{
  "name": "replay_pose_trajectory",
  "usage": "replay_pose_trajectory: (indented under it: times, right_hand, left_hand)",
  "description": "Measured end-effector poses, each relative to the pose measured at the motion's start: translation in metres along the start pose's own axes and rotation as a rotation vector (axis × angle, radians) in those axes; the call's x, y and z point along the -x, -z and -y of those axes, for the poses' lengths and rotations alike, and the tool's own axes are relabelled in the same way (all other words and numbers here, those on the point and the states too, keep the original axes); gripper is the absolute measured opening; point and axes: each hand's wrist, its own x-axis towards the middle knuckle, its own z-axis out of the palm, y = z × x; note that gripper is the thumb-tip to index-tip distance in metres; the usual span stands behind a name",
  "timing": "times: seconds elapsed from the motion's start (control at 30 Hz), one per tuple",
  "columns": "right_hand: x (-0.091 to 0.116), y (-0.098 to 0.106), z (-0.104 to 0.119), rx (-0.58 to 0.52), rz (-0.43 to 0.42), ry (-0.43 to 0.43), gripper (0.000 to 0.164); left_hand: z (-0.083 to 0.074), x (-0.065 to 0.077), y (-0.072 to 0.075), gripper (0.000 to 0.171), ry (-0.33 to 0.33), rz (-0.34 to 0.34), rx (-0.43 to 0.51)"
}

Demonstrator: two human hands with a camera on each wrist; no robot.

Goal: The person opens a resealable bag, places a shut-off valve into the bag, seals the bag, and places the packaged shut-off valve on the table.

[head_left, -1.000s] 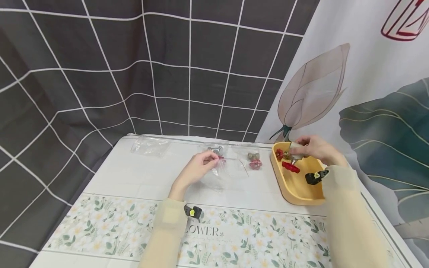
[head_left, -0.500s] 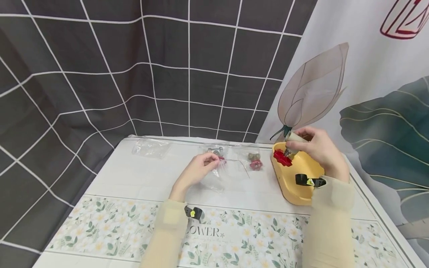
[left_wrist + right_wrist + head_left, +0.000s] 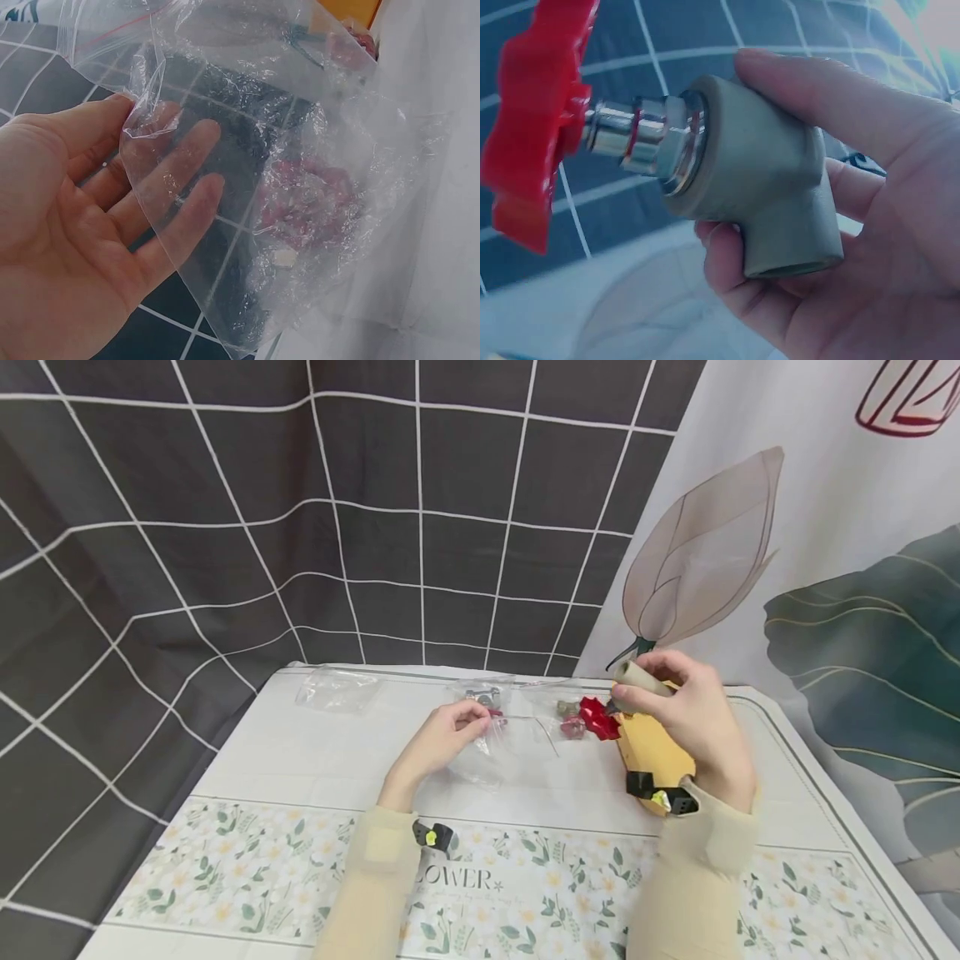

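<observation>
My left hand [image 3: 438,743] pinches the edge of a clear zip-lock bag [image 3: 225,157] between thumb and forefinger, its other fingers spread behind the film. A blurred red shape shows through the bag in the left wrist view. In my right hand [image 3: 697,722] I grip a stop valve [image 3: 761,161] by its grey plastic body, thumb on top and fingers beneath. Its red handwheel [image 3: 536,124] and chrome stem point away from the palm. In the head view the valve is between the yellow tray [image 3: 652,752] and the bag, wheel facing left.
A bagged valve with a red wheel [image 3: 573,727] lies beside the tray, and bagged metal fittings [image 3: 483,697] lie behind the left hand. A crumpled clear bag [image 3: 337,690] rests at the table's back left. The tray is partly hidden by the right arm.
My right hand has lifted the stop valve out of the yellow tray and carried it left, its wheel turned toward the bag. The left hand stays in place with the bag.
</observation>
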Motion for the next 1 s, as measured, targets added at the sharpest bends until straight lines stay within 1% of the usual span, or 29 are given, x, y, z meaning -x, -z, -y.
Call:
replay_pose_trajectory:
  times: [0.1,0.13,0.3,0.43,0.5,0.7,0.87,1.0]
  right_hand:
    - [0.0,-0.014,0.006,-0.04,0.011,0.042,0.033]
    - [-0.001,-0.019,0.008,-0.036,0.018,0.062,0.032]
    - [-0.004,-0.042,0.02,0.013,0.072,0.152,0.032]
    - [-0.004,-0.057,0.029,0.032,0.124,0.181,0.03]
    - [-0.005,-0.064,0.031,0.062,0.132,0.205,0.03]
    - [-0.009,-0.078,0.032,0.154,0.097,0.299,0.029]
    - [-0.011,-0.085,0.031,0.151,0.063,0.339,0.029]
    - [-0.013,-0.089,0.03,0.135,0.036,0.365,0.029]
  left_hand:
    - [0.002,0.0,0.0,0.013,-0.007,-0.001,-0.007]
    - [0.002,0.0,0.001,0.013,-0.012,-0.002,-0.008]
    - [0.002,-0.001,0.002,0.016,-0.023,0.006,0.008]
    - [0.002,-0.001,0.003,0.016,-0.028,0.008,0.026]
    - [0.001,0.0,0.003,0.015,-0.028,0.003,0.033]
    - [-0.001,0.0,0.002,0.012,-0.029,-0.001,0.026]
    - [0.0,0.0,0.0,0.009,-0.028,0.004,0.034]
    - [-0.001,-0.001,-0.001,0.015,-0.026,0.018,0.086]
